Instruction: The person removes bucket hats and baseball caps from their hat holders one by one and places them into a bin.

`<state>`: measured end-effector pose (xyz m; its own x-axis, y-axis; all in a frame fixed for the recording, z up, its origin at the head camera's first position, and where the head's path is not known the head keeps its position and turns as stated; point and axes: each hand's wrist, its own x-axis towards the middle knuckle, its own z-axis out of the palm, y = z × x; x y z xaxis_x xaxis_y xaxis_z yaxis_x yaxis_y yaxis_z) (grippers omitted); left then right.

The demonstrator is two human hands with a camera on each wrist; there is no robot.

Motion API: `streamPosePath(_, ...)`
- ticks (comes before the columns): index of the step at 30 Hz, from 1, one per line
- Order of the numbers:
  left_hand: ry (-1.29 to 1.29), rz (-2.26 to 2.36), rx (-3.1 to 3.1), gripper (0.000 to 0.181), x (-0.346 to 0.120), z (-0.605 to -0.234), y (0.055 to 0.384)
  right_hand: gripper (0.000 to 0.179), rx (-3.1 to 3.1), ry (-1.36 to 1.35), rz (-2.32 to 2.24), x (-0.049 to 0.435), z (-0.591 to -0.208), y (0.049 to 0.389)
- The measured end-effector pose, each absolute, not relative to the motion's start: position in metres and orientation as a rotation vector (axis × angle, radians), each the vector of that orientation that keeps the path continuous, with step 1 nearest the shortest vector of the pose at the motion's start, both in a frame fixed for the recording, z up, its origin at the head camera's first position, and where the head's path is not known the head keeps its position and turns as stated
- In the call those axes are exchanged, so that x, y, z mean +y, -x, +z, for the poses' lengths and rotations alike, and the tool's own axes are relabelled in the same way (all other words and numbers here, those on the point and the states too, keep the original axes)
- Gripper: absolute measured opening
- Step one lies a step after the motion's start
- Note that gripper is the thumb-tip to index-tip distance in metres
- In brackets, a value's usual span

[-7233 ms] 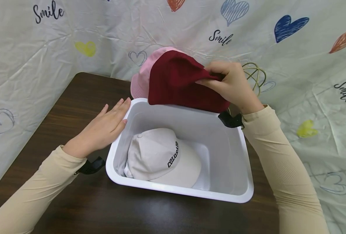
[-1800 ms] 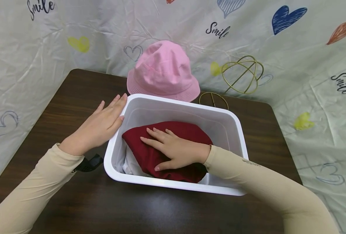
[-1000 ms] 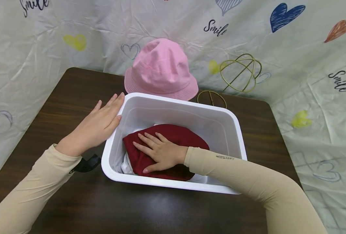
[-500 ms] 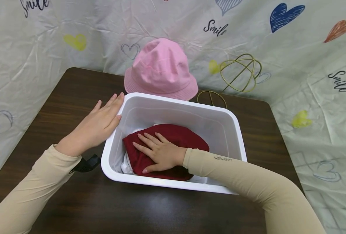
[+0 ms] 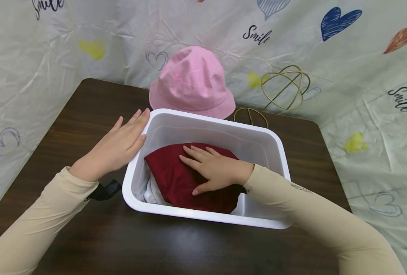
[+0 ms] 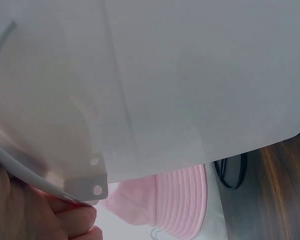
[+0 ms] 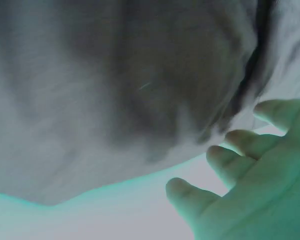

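My left hand [image 5: 114, 147] lies with straight fingers along the left rim of a white plastic bin [image 5: 203, 214]. Inside the bin, a dark red cloth hat [image 5: 170, 177] covers most of a white cap [image 5: 153, 193], which shows only at the lower left. My right hand [image 5: 217, 170] is spread palm down over the red hat, holding nothing. In the right wrist view, the right hand [image 7: 255, 180] has its fingers extended beside the cloth, which looks grey there. The left wrist view shows the bin's outer wall [image 6: 155, 90] with curled fingertips at its rim.
A pink bucket hat [image 5: 191, 84] sits directly behind the bin on the dark wooden table [image 5: 96, 110]. To its right stands a gold wire hat stand [image 5: 282, 90]. A patterned white sheet [image 5: 327, 72] hangs behind the table.
The red hat went from my right hand's grip behind the bin to lying over the white cap inside. In the last half second my right hand shifted up and right, and the hat rose slightly.
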<state>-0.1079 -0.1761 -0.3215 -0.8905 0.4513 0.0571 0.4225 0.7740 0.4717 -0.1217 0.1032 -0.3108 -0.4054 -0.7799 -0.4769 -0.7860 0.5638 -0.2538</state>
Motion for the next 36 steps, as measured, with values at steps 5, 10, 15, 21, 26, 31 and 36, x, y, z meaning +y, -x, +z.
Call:
streamPosePath(5,-0.722,0.738,2.910,0.061,-0.174,-0.319,0.109,0.097,2.242,1.213,-0.024,0.128,-0.308,0.122)
streamPosePath(10,-0.727,0.732,2.917,0.061,-0.171,-0.317,0.109,0.099,2.228,1.186,-0.018,0.133,-0.318,0.123)
streamPosePath(15,-0.732,0.724,2.915,0.060,-0.169,-0.317,0.110,0.098,2.223,1.148,0.037,0.128,-0.327,0.125)
streamPosePath(21,-0.715,0.724,2.909,0.060,-0.169,-0.317,0.107,0.092,2.236,1.144,-0.040,0.128,-0.326,0.129)
streamPosePath(26,-0.682,0.738,2.920,0.060,-0.172,-0.318,0.103,0.084,2.299,1.170,-0.149,0.126,-0.319,0.133)
streamPosePath(31,-0.669,0.762,2.925,0.061,-0.172,-0.319,0.100,0.079,2.320,1.171,-0.203,0.125,-0.313,0.133)
streamPosePath(36,-0.700,0.745,2.923,0.061,-0.170,-0.319,0.102,0.073,2.335,1.201,-0.225,0.128,-0.310,0.133)
